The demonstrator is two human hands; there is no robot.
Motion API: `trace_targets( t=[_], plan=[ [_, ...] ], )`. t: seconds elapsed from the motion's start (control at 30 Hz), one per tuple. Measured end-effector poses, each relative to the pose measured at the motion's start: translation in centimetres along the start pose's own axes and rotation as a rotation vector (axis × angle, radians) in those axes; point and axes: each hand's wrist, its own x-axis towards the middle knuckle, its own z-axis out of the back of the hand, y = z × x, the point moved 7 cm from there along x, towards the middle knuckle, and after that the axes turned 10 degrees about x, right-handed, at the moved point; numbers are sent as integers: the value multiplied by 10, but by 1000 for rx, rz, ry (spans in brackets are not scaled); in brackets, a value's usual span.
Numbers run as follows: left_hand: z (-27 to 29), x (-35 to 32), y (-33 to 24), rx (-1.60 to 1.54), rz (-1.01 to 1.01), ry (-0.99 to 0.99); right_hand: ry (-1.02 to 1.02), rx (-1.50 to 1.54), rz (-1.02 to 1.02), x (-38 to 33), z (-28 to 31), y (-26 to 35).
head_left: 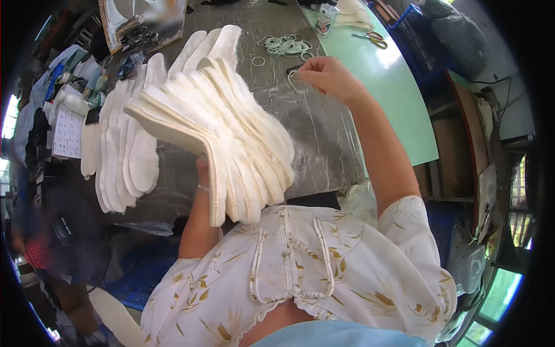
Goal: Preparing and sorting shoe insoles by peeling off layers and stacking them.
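A thick bundle of cream, fluffy insoles (pixel 231 127) is held up in front of my body, pinched narrow at the middle. My left hand (pixel 202 172) grips it from below and behind; most of its fingers are hidden by the insoles. To the right of the bundle, my right hand (pixel 328 78) is raised over the table with its fingers pinched together. From those fingertips hangs a pale rubber band (pixel 296 82), apart from the bundle. A heap of similar pale rubber bands (pixel 287 45) lies on the dark table just beyond, with a single loose band (pixel 258 61) beside it.
More insoles (pixel 124 144) lie in rows on the table's left side. Scissors (pixel 371 39) and a bottle (pixel 326 20) rest on the green board (pixel 399 98) at right. A fan (pixel 69 231) stands at lower left. Blue crates (pixel 413 40) are at far right.
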Motion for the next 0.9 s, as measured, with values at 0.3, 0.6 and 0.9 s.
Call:
trace_targets(
  t=[0.3,0.6,0.9],
  plan=[
    [-19,46,-2,140,-101,87,348,-312,-3,56,-87,-40],
    [-64,42,-42,585,-476,6,796,-34,94,25,-119,-42],
    [-65,30,-53,819,-533,-8,425,247,155,25,-121,-27]
  ],
)
